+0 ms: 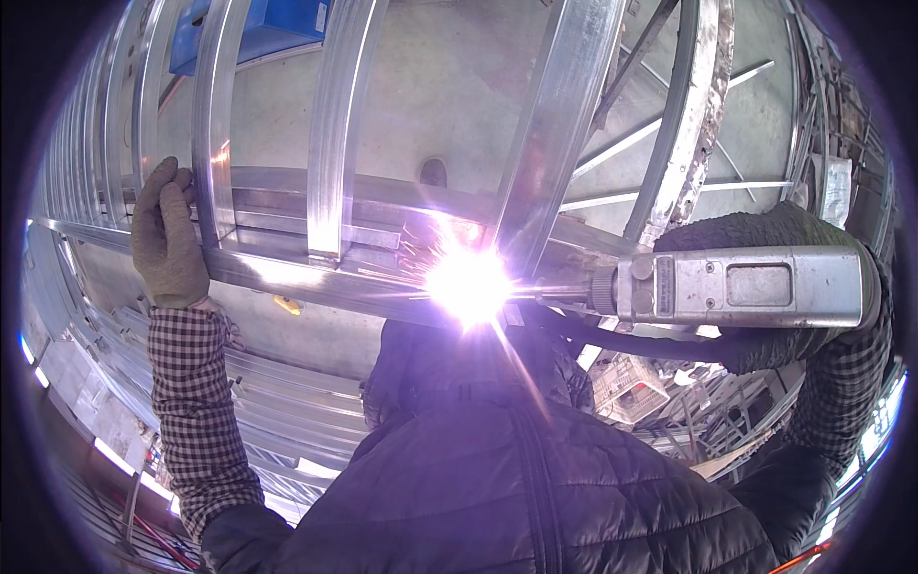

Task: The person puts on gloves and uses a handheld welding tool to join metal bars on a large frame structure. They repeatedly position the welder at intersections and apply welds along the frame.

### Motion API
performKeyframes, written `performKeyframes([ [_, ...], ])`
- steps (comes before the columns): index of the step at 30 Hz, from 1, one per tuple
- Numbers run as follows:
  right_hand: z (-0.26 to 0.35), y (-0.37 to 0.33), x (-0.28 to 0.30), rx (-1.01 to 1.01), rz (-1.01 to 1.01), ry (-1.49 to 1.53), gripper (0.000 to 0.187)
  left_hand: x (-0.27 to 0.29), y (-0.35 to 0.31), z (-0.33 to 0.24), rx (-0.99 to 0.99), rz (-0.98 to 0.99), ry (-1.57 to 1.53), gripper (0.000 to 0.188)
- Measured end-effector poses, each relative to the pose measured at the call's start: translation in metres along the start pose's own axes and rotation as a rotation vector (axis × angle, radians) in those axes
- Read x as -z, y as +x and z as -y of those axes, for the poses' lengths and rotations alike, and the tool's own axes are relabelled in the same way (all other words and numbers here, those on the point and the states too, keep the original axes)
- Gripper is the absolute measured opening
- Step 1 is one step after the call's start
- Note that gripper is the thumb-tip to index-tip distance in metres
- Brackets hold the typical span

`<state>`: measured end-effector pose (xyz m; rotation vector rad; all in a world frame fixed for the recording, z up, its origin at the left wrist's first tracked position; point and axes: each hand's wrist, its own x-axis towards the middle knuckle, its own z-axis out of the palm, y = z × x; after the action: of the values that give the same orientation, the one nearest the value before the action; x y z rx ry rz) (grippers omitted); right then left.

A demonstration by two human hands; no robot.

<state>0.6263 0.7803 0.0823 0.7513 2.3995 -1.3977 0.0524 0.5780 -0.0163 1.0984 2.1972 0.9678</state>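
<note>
My right hand point(765, 228), in a dark glove, is wrapped round a silver handheld welding gun point(818, 287). The gun lies sideways, its nozzle point(574, 290) pointing left into a blinding white-violet glare point(469, 285). Sparks fly from the glare, which hides the nozzle tip and the joint there. Under it runs the lower rail point(287, 273) of a shiny metal frame with several upright square tubes point(332, 134). My left hand point(172, 234), in a grey-beige glove, grips this rail, its fingers reaching over it beside an upright tube point(214, 124).
A blue box point(273, 29) sits on the floor beyond the frame. Loose metal strips point(660, 124) lie at the far right. Nearer to me on the right is a pale crate point(626, 387). Long metal profiles point(287, 392) are stacked at the lower left, and a small yellow object point(286, 304) lies nearby.
</note>
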Motion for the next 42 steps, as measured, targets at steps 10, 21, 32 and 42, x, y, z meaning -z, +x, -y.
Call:
performKeyframes([
  [10,-0.005,-0.004,0.001,0.005,-0.003,0.012,0.064,0.000,-0.001,0.000,-0.028,0.000,0.010,0.041],
  [21,-0.009,-0.008,0.001,-0.006,-0.011,0.024,0.065,0.001,0.001,0.000,-0.021,0.009,0.029,0.043],
  [32,-0.011,-0.007,-0.004,-0.012,-0.010,0.024,0.065,0.003,0.003,0.005,-0.074,0.025,0.065,0.040],
  [42,-0.015,-0.009,-0.003,-0.010,-0.022,0.029,0.066,-0.001,0.000,-0.001,-0.029,0.013,0.008,0.040],
])
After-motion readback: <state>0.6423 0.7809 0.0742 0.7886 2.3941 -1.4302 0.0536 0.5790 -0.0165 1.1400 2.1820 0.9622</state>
